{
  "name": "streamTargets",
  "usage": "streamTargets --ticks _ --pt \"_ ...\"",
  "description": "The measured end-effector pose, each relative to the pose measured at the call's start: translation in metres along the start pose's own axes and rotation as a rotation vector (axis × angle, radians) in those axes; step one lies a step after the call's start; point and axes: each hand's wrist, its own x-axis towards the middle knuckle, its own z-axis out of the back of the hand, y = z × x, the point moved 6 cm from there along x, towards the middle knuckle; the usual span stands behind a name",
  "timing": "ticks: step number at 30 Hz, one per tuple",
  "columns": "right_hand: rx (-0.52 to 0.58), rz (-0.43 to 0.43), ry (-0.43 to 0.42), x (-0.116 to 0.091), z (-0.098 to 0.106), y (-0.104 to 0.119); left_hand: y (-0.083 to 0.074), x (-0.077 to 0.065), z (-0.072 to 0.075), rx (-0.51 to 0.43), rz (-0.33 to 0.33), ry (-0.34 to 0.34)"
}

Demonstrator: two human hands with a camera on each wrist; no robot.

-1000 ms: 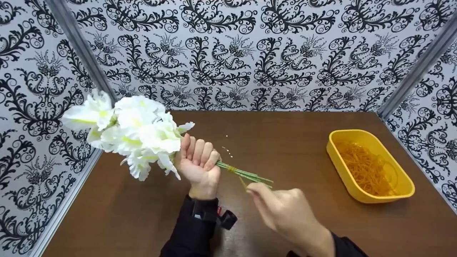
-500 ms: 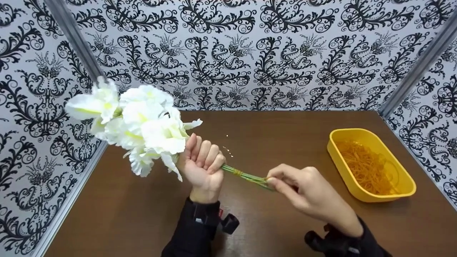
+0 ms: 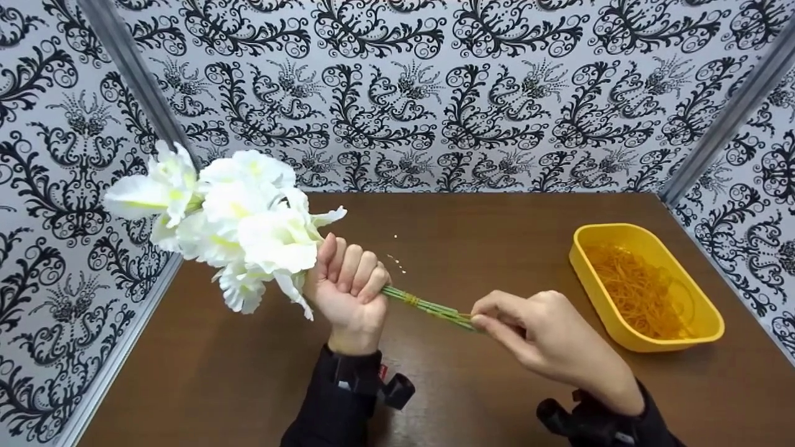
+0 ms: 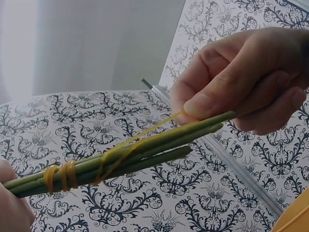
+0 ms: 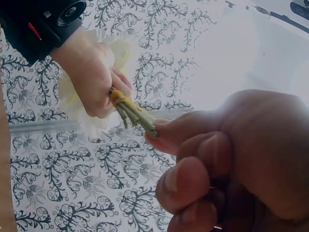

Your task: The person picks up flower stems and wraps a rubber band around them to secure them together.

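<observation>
A bunch of white artificial flowers (image 3: pixel 254 217) is held up over the table, blooms to the left. My left hand (image 3: pixel 351 292) grips its green stems (image 3: pixel 428 304) just under the blooms. A yellow rubber band (image 4: pixel 63 176) is wound several times round the stems, close to the left hand. One loop of it stretches along the stems toward their cut ends. My right hand (image 3: pixel 540 338) pinches that stretched loop between thumb and forefinger by the stem ends, as the left wrist view shows. The stems inside the left fist are hidden.
On the right of the brown table (image 3: pixel 472 236) stands a yellow tub (image 3: pixel 646 344) with many rubber bands (image 3: pixel 633 292) in it. Patterned panels (image 3: pixel 397 93) enclose the back and sides. Small pale specks lie behind the stems.
The right hand has moved right and up, from below the stems to their cut ends, drawing the band along them. The left hand and bouquet have shifted only slightly.
</observation>
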Motion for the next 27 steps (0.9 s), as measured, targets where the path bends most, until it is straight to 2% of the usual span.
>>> streamTargets --ticks 5,10,16,21,27 --pt "-0.07 0.018 -0.001 -0.002 0.003 0.002 -0.003 0.0 -0.004 0.005 -0.02 0.022" --pt "-0.093 0.024 -0.003 -0.003 0.007 0.002 -0.006 -0.001 -0.007 0.002 -0.017 0.047" --pt "-0.08 0.02 0.012 -0.004 0.007 -0.001 -0.01 0.0 -0.006 -0.008 -0.014 0.026" --pt "-0.048 0.02 0.027 -0.005 0.01 -0.002 -0.009 0.001 -0.004 0.032 0.024 0.01" --pt "0.014 0.063 0.043 -0.004 0.013 -0.003 -0.006 0.001 -0.004 0.03 0.062 0.002"
